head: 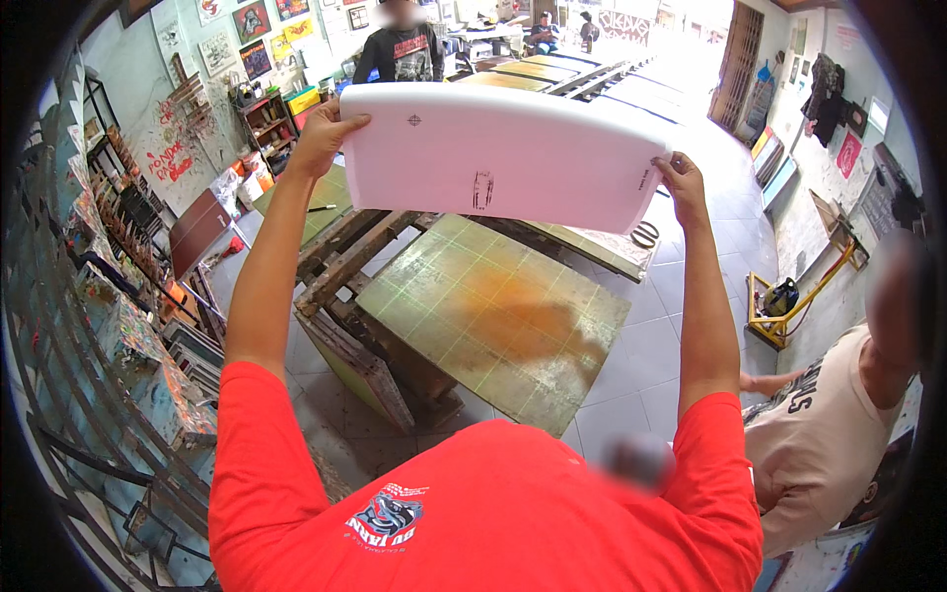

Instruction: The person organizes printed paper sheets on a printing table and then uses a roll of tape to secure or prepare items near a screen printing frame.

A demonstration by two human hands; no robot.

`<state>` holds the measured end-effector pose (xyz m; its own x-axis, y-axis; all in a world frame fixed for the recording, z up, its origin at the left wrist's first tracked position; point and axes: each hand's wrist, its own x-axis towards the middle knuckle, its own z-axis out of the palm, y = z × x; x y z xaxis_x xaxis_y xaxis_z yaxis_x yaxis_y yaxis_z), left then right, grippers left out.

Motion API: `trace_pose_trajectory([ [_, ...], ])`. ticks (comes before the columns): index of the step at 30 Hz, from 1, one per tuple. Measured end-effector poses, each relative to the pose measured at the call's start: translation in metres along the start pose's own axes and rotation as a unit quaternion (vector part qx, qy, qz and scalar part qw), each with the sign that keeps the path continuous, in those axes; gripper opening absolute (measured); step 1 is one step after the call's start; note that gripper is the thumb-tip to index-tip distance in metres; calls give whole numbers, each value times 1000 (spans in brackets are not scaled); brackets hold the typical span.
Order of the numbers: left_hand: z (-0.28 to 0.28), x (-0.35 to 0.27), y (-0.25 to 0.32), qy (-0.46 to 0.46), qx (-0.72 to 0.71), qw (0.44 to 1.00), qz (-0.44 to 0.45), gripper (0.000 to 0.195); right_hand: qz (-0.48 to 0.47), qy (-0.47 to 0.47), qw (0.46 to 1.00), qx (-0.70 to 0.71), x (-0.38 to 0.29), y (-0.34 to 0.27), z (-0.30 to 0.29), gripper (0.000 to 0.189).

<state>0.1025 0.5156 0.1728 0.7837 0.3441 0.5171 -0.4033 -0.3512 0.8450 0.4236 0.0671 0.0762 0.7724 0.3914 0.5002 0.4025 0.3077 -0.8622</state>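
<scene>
Raised in front of me is a translucent white sheet (547, 163), stretched between my two hands and curving over at its top edge. It carries a small round registration mark, a dark printed figure near its lower middle, and small writing by the right edge. My left hand (325, 133) pinches the sheet's upper left side, thumb on the near face. At the right side, my right hand (682, 183) grips the edge between thumb and fingers. Below the sheet lies a flat printing board (488, 311) with a light green grid and an orange stain, apart from both hands.
A wooden and metal frame (348, 259) runs beside the board. Black-handled scissors (645, 235) and a marker pen (322, 208) lie on neighbouring boards. One person (828, 422) stands close at right, another (399, 52) beyond the sheet. A yellow metal stand (769, 325) is by the right wall.
</scene>
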Motion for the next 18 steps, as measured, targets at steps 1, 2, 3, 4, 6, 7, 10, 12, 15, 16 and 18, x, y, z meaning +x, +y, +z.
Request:
trace_pose_trajectory([
  [1,3,0,1,3,2,1000,5,27,-4,1,1000,1,-1,1,-2,17],
  [2,6,0,3,5,3,1000,10,26,-7,3,1000,1,-1,2,-4,18],
  [3,4,1,3,10,12,1000,13,26,-13,3,1000,3,0,1,-4,19],
  [4,2,2,3,15,19,1000,16,26,-12,9,1000,-2,0,1,-4,20],
  [6,3,6,4,25,32,999,19,25,-10,22,1000,-15,-2,2,-7,21],
  [7,5,6,5,29,37,999,20,25,-4,22,1000,-11,-1,3,-11,19],
  [10,6,8,8,32,36,999,15,25,8,20,1000,11,-2,2,-12,16],
  [12,7,8,10,27,33,999,20,25,10,27,1000,9,-6,0,-11,15],
  [15,10,10,12,12,44,998,37,25,11,29,999,8,-11,-3,-11,14],
  [16,8,12,13,7,54,998,36,25,10,28,1000,9,-13,-4,-12,14],
  [18,8,16,16,3,81,996,43,24,14,33,999,0,-16,-8,-12,14],
])
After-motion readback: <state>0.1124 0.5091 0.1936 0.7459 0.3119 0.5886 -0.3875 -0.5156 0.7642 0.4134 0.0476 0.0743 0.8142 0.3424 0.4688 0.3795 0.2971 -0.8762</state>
